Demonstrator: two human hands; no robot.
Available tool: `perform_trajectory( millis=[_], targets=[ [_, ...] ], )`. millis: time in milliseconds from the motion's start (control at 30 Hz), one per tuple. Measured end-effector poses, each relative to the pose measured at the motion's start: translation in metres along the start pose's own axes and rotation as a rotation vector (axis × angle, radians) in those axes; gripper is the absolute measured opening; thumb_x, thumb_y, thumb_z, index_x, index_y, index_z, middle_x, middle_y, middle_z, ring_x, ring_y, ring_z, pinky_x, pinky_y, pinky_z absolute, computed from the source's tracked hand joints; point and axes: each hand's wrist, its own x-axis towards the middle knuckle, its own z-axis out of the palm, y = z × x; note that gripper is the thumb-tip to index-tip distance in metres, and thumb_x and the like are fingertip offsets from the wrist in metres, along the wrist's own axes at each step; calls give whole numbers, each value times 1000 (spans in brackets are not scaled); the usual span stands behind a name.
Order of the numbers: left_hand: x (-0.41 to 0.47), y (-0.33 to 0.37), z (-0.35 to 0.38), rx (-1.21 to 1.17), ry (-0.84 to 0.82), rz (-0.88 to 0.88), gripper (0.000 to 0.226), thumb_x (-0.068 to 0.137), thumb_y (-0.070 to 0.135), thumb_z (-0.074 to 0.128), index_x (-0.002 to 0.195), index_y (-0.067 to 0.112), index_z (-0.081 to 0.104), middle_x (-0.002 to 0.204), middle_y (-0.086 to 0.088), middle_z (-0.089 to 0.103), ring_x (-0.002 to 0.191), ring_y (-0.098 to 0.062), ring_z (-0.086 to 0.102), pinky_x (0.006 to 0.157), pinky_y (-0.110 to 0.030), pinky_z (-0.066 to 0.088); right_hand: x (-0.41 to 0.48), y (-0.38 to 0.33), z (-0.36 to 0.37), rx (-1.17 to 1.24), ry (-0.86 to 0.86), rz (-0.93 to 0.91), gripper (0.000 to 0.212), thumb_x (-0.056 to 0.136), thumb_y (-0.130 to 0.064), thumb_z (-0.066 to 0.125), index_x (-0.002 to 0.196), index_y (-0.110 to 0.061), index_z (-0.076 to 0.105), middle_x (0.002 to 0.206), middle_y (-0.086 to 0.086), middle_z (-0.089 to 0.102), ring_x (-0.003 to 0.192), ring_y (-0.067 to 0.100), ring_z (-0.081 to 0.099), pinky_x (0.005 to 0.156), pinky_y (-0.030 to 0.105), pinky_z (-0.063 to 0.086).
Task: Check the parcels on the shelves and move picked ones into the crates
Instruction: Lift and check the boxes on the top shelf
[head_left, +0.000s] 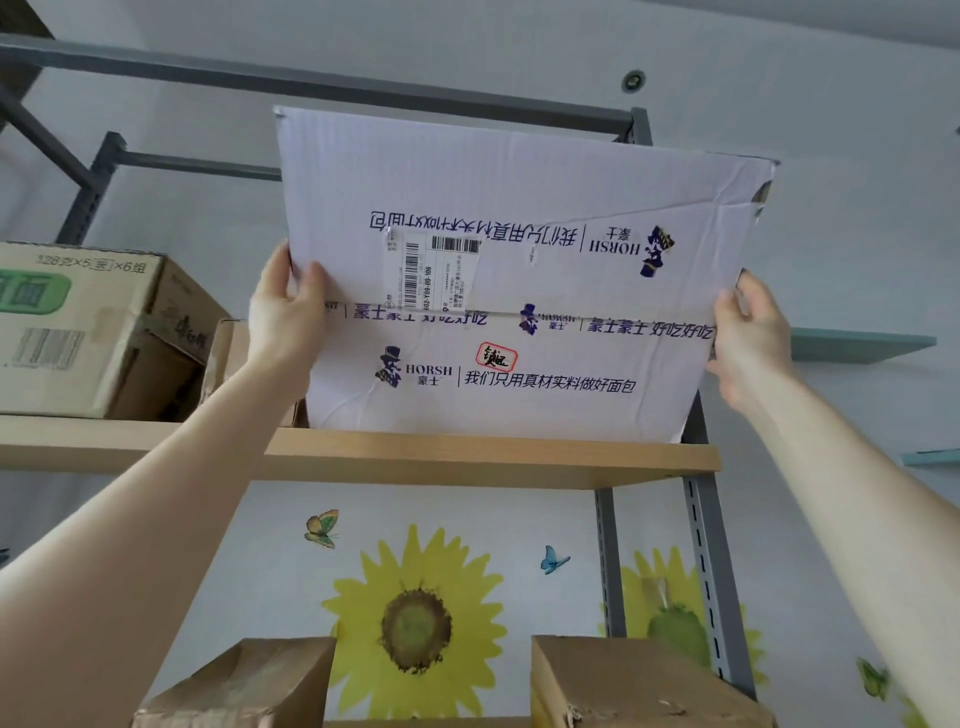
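Note:
A large white HORSH carton with blue print and a barcode label stands tilted on the upper wooden shelf, its lower edge on the board. My left hand grips its left edge, thumb on the front face. My right hand holds the right edge, fingers wrapped behind it. Both arms reach up from below.
A brown carton with green print sits at the left of the same shelf, a smaller brown parcel beside it. Two brown parcels lie on the shelf below. Grey metal uprights frame the rack on the right.

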Motion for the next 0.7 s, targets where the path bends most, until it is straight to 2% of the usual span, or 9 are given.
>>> perform_trajectory(
  millis=[67,133,233,267,367,433,533,633,700],
  targets=[
    [3,-5,-2,38,-10,-54,46,89,33,49,133,20,44,106,4,58,93,-13,56,76,-27,44,2,3,-2,23,2,33,39,94,-24,50,132,-18,47,105,0,62,99,18,57,91,35,45],
    [6,-15,-8,13,50,-159,43,84,33,57,117,6,56,99,-6,62,92,-21,58,79,-31,47,1,13,-7,51,-7,77,41,91,-25,57,123,1,52,98,1,63,95,16,52,87,33,44],
    [-5,-26,-9,66,10,-226,18,86,35,54,86,19,61,73,5,56,80,-20,50,65,-28,42,-11,29,-4,-33,-65,260,42,91,-47,49,121,-19,54,109,-1,61,93,18,53,82,38,46],
    [-8,-28,-7,71,-19,-234,15,87,35,50,83,24,60,74,8,53,82,-21,50,67,-30,45,-14,32,-1,-58,-77,295,45,91,-51,44,126,-23,50,115,-2,58,100,20,54,89,41,46],
    [-9,-30,-6,33,-25,-213,18,90,29,47,99,31,62,84,12,57,86,-13,55,79,-33,48,-14,30,1,-60,-69,249,42,95,-41,44,131,-19,47,133,3,53,118,25,52,103,48,40],
    [-6,-31,-12,48,31,-175,24,88,30,53,109,25,61,86,9,60,80,-10,55,74,-28,46,-14,29,-5,49,-69,256,32,92,-31,53,115,-9,57,127,10,58,106,23,59,94,41,47],
    [-6,-29,-18,-8,135,-156,30,77,44,67,91,17,66,81,9,63,76,-10,57,71,-25,44,-15,21,-12,126,33,239,26,84,-36,64,75,-13,58,113,13,65,75,14,62,66,28,50],
    [-9,-22,-15,-76,116,-144,20,80,43,64,84,23,64,74,16,58,67,1,51,58,-17,38,-11,14,-9,70,142,256,40,84,-49,59,77,-10,61,114,12,66,92,24,65,83,36,51],
    [-13,-18,-12,-139,60,-171,12,83,40,59,80,29,64,77,19,59,68,1,53,56,-16,40,-11,13,-7,87,97,281,34,86,-50,56,85,-17,62,113,5,65,99,24,63,91,37,49]
  ],
)
